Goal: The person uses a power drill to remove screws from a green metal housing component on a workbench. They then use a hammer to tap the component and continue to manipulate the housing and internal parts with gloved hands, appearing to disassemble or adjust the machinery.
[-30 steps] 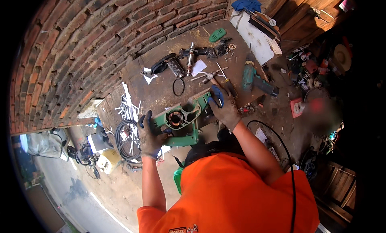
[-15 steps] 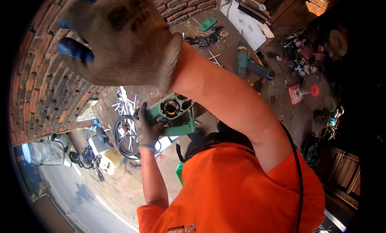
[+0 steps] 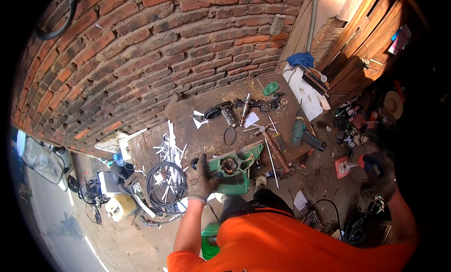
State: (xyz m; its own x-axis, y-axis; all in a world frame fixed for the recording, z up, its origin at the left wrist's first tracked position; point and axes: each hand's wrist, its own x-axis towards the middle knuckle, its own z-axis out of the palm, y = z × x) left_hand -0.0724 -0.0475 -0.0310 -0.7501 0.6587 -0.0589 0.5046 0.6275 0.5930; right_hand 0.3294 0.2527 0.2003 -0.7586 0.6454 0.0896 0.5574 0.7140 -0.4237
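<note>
My gloved left hand (image 3: 201, 178) is closed on a green tool housing (image 3: 239, 165) with a round copper winding inside, at the front edge of the wooden bench. My gloved right hand (image 3: 380, 171) is off the housing at the far right, in front of a fan (image 3: 358, 164), its fingers blurred and dark. Just behind the housing lie a hammer (image 3: 277, 152), a long metal rod (image 3: 272, 164) and a screwdriver (image 3: 281, 141). Farther back are a metal armature (image 3: 245, 107), a black rubber ring (image 3: 229, 136) and a teal drill (image 3: 299, 132).
A brick wall (image 3: 164, 37) backs the bench (image 3: 188, 112). Coiled cable (image 3: 164, 190) and white strips (image 3: 169, 145) lie at the left, a yellow jerrycan (image 3: 120, 207) beyond. A green bin (image 3: 209, 246) stands by my body. Assorted clutter (image 3: 352, 122) covers the floor at the right.
My right hand has let go of the housing, risen close past the camera and moved out to the right. My left hand still holds the housing. The view has shifted, showing more wall.
</note>
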